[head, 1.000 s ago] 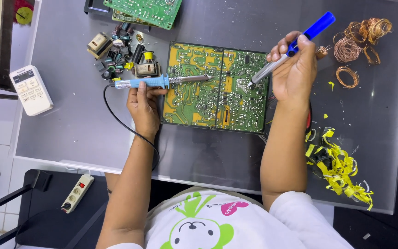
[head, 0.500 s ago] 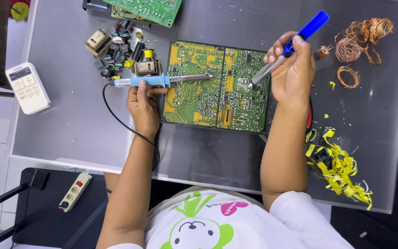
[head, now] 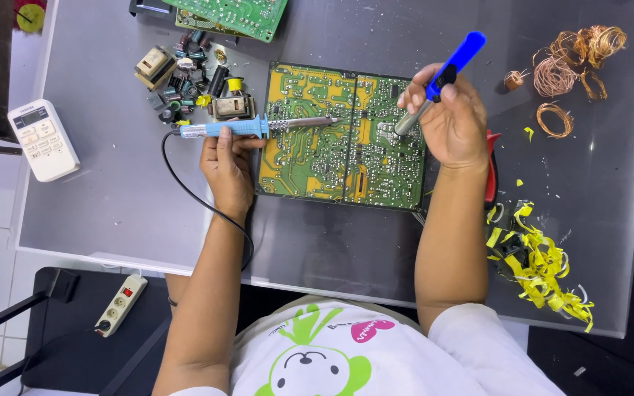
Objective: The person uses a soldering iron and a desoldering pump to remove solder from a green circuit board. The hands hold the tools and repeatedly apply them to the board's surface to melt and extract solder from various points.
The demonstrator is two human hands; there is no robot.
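A green and yellow circuit board (head: 332, 154) lies flat in the middle of the grey table (head: 111, 191). My left hand (head: 225, 165) grips a blue-handled soldering iron (head: 247, 127), whose metal tip lies across the board's left half. A black cord runs from the iron past my left arm. My right hand (head: 450, 117) holds a blue desoldering pump (head: 445, 73) tilted, with its silver nose down on the board's right half.
A pile of loose electronic parts (head: 188, 84) lies left of the board; another green board (head: 232, 15) sits at the far edge. Copper wire coils (head: 570, 62) rest far right, yellow tape scraps (head: 541, 260) near right. A white remote (head: 42, 139) and a power strip (head: 120, 304) are at left.
My right hand has tilted the pump a little and brought its nose down onto the board. The left hand and iron have stayed in place.
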